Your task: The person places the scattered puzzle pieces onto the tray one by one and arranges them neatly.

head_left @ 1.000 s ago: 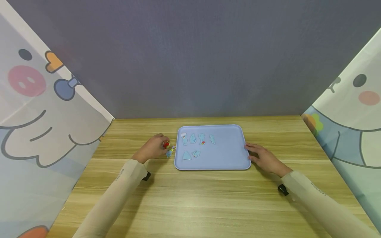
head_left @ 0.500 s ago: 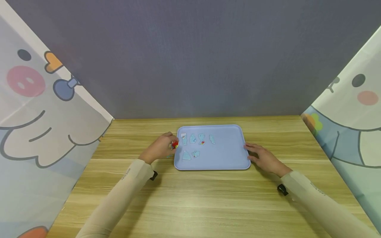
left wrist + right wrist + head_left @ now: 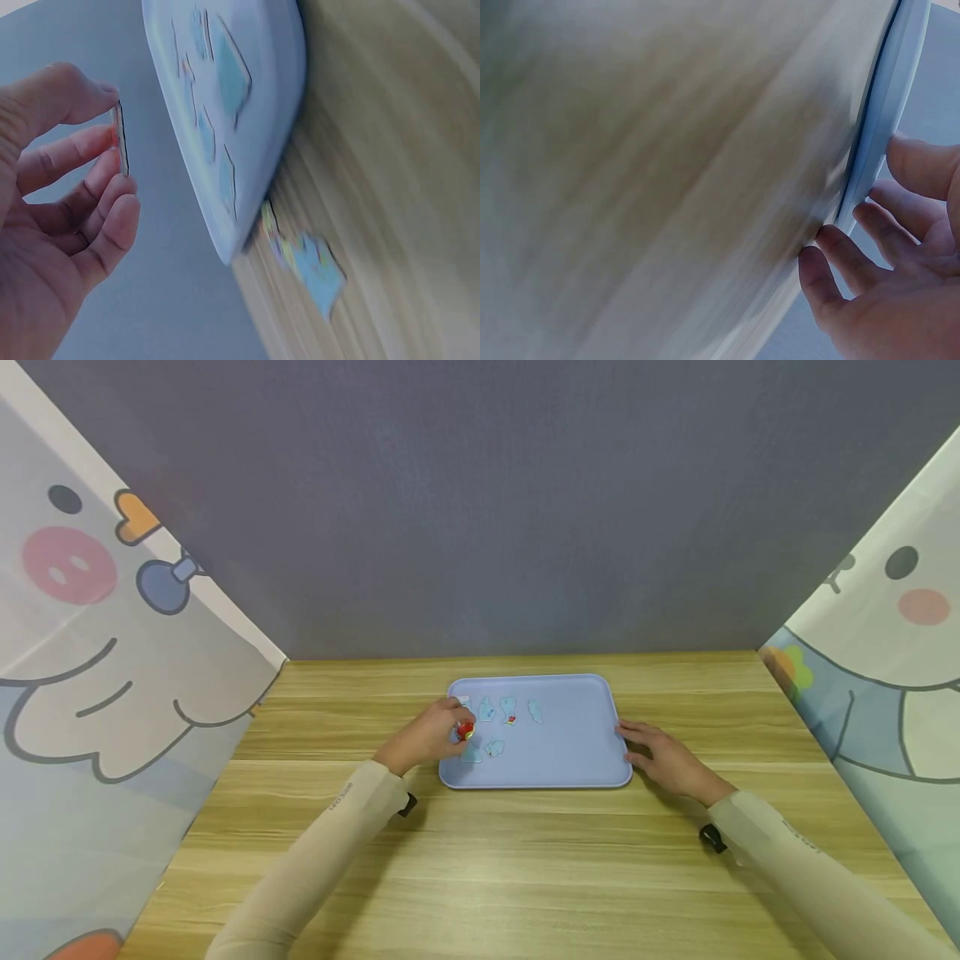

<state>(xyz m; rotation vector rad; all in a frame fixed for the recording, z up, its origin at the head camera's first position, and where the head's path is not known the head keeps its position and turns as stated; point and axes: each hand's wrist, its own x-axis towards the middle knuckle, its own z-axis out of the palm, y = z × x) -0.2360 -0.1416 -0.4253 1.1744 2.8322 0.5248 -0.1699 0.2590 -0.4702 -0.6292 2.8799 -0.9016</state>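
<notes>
My left hand (image 3: 427, 737) is above the left part of a pale blue tray (image 3: 562, 758). Between thumb and fingers it pinches a thin puzzle piece (image 3: 466, 731) with red and yellow on it; in the left wrist view this piece shows edge-on, apart from the tray. Several light-blue puzzle pieces (image 3: 486, 709) lie in the tray in two rows, a few partly covered by the left hand. My right hand (image 3: 670, 762) rests against the tray's right rim, its thumb and fingertips touching the edge with fingers loosely spread.
On the wooden table (image 3: 525, 877), loose puzzle pieces (image 3: 319, 274) lie just outside the tray's left edge, visible in the left wrist view and hidden by the hand in the head view. A grey panel (image 3: 525, 510) stands behind the table, with cartoon-printed cloths (image 3: 142, 693) at both sides.
The left hand has carried the red and yellow puzzle piece rightward from the table beside the tray to above the tray. The right hand has stayed at the rim.
</notes>
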